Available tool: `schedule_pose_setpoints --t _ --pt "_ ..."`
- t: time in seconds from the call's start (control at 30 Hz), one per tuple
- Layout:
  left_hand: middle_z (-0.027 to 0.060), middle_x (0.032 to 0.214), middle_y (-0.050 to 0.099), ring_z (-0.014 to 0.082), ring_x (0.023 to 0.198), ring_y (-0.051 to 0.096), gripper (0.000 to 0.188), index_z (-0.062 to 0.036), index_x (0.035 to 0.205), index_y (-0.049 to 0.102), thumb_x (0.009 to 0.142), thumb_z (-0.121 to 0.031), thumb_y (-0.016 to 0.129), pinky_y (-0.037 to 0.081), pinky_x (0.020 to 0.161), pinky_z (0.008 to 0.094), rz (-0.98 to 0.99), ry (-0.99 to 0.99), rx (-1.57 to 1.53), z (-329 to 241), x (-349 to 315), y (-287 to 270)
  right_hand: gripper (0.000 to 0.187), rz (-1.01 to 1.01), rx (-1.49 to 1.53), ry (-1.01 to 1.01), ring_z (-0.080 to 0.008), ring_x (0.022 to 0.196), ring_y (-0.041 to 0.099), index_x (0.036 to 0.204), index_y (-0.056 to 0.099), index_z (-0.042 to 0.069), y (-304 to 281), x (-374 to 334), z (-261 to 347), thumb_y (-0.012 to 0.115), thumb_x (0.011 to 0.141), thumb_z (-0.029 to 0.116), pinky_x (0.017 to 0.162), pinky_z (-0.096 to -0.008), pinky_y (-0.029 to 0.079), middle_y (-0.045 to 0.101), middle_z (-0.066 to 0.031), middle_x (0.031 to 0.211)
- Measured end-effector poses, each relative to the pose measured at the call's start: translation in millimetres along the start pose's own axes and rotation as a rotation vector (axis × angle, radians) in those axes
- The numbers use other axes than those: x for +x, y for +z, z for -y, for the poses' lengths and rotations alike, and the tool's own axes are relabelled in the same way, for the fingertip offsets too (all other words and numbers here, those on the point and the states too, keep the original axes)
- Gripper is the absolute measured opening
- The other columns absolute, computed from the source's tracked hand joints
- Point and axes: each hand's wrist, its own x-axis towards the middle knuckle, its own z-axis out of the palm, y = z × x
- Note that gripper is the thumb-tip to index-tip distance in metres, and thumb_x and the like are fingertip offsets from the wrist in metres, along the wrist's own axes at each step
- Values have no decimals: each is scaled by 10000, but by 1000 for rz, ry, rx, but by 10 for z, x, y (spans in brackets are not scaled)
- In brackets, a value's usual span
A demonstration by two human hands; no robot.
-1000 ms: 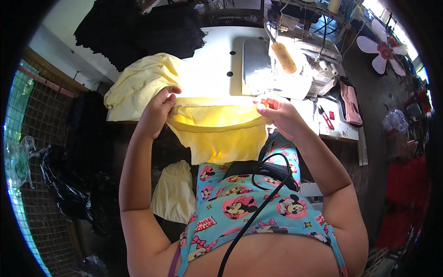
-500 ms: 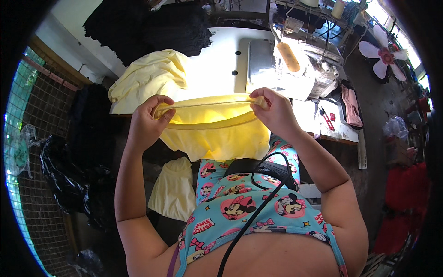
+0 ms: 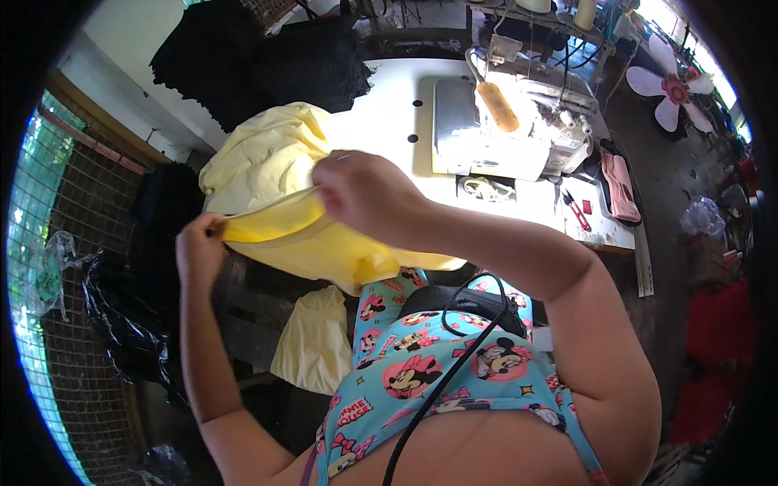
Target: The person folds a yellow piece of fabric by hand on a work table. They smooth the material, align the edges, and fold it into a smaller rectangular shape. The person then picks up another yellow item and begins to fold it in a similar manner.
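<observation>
A yellow cloth piece [image 3: 316, 253] with a seamed, tube-like open edge stretches between my hands over the table's front edge, its lower part hanging towards my lap. At its left end my left hand [image 3: 203, 247] pinches that edge, fingers closed. My right hand [image 3: 356, 194], somewhat blurred, is closed on the edge further right, with its forearm reaching across from the right. Just beyond, a heap of pale yellow cloth [image 3: 263, 158] lies on the white table [image 3: 389, 89]. Some of the held cloth is hidden behind my right hand.
A sewing machine [image 3: 494, 134] stands on the table's right, with red-handled snips [image 3: 577, 212] and a pink pouch [image 3: 619, 186] beside it. Black cloth [image 3: 259, 61] is piled at the back left. Another pale cloth [image 3: 314, 340] hangs low by my leg. A fan [image 3: 671, 87] stands far right.
Both hands have moved left with the yellow cloth, the right one much further, so they are closer together. Yellowish bits beside the machine have come into view.
</observation>
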Motion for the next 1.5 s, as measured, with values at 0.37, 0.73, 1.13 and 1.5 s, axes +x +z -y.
schedule_pose_setpoints --t 0.37,0.73,1.13,1.5 --pt "114 953 637 309 871 612 203 -100 980 642 809 -78 534 481 760 353 -759 881 226 -1413 2273 -1049 139 -533 426 -26 -370 859 567 927 531 1 12 717 206 538 796 48 758 -422 460 582 -195 873" --pt "79 878 592 237 862 602 189 -66 851 652 728 45 564 473 753 311 93 1146 -239 -2145 1749 1186 161 -390 422 572 -166 756 594 1004 540 -1 41 -876 -797 556 874 93 683 -293 472 604 -139 846" --pt "61 1247 472 262 1176 418 394 -91 1119 583 729 -102 636 270 1010 413 281 948 -63 -1183 975 1700 272 -93 306 652 -195 709 620 1012 605 10 222 -1048 -1270 556 859 230 667 -297 482 650 -128 812" --pt "155 852 634 280 788 605 190 -10 918 643 802 -161 633 473 727 334 691 990 -400 -1612 463 1723 340 -221 636 692 -82 767 521 1075 441 26 160 -1202 -1238 648 810 79 708 -229 450 544 -35 877"
